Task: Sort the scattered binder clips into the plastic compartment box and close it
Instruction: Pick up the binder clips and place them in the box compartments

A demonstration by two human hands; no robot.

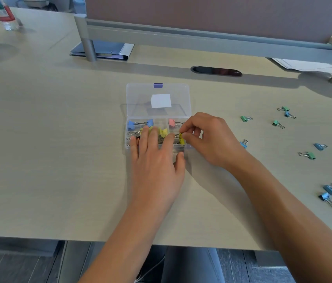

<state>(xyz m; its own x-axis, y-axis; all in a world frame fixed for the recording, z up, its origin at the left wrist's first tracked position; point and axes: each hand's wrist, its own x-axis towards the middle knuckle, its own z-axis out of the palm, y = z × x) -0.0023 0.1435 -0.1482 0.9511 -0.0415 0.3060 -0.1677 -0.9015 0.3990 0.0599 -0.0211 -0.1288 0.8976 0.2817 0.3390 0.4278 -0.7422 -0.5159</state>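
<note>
While the left hand [152,158] lies flat with straight fingers on the open clear box [178,149] on the table [59,139], the right hand [210,139] pinches a yellow clip [181,138] at the box's right side. Blue and green clips [307,155] lie scattered to the right.

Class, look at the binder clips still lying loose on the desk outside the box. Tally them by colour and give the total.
Green clips: 4
Blue clips: 5
Total: 9
</note>
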